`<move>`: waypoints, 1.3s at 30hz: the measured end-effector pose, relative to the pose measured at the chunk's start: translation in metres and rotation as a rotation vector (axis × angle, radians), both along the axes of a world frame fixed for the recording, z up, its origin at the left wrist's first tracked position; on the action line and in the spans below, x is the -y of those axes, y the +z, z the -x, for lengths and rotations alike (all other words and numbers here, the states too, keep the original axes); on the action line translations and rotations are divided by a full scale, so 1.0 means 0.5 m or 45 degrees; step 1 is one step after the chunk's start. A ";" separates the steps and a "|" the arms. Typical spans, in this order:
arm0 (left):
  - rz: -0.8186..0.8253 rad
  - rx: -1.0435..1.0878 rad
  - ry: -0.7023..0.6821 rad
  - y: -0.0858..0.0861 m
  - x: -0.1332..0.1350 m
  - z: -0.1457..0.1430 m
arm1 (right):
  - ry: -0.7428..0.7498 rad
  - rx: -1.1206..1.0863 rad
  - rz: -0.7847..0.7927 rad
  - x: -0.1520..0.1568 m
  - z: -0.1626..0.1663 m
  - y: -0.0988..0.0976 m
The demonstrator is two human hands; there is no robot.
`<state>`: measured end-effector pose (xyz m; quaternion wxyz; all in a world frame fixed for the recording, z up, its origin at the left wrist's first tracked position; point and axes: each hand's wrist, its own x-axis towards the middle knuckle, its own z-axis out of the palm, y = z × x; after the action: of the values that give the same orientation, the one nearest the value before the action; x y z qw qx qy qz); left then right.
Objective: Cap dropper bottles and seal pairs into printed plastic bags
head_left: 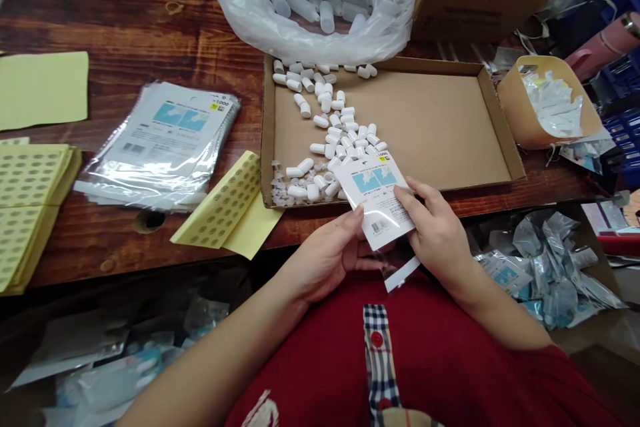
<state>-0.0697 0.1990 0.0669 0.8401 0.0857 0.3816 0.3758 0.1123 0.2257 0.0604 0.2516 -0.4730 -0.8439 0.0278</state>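
Observation:
Both hands hold one small clear packet with a white printed card [376, 198] at the near edge of the table. My left hand [330, 255] pinches its lower left edge. My right hand [434, 228] grips its right side, fingers curled over the card. A white strip [402, 274] hangs off the packet's lower end. Just beyond the packet, several small white capsule-shaped pieces [334, 140] lie in a shallow cardboard tray [450, 127].
A clear plastic bag [320, 0] of more white pieces sits behind the tray. A stack of empty packets [163, 143] lies to the left, with yellow dotted sticker sheets [223, 203] beside it. A paper tub [547, 103] stands on the right; filled packets [545, 273] are piled below.

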 end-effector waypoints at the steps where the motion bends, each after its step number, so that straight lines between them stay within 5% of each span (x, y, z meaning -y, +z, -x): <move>1: 0.015 0.023 -0.051 -0.002 0.004 0.001 | -0.003 0.005 -0.010 -0.001 0.000 -0.005; 5: -0.004 -0.019 -0.172 -0.006 0.020 0.001 | 0.023 0.030 -0.018 -0.004 0.002 -0.010; 9: -0.032 -0.040 -0.110 -0.013 0.023 0.008 | 0.138 0.028 0.136 0.007 -0.006 0.031; 15: -0.168 -0.008 -0.085 -0.024 0.015 0.013 | 0.767 0.075 0.368 0.025 -0.011 0.096; 21: -0.241 0.024 -0.010 -0.023 0.011 0.002 | 0.658 0.281 0.541 0.030 0.013 0.065; 29: -0.275 -0.071 -0.025 -0.017 0.002 -0.003 | 0.800 0.390 0.307 0.025 0.010 0.068; 33: -0.200 -0.047 -0.126 -0.025 0.001 -0.002 | 0.900 0.239 0.390 0.012 -0.003 0.082; 39: -0.169 -0.029 -0.128 -0.036 -0.010 0.027 | 0.909 -0.306 0.841 -0.004 -0.077 0.088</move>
<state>-0.0832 0.2042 0.0490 0.8460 0.1645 0.3607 0.3566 0.1509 0.2278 0.1043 0.1586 -0.2024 -0.8642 0.4324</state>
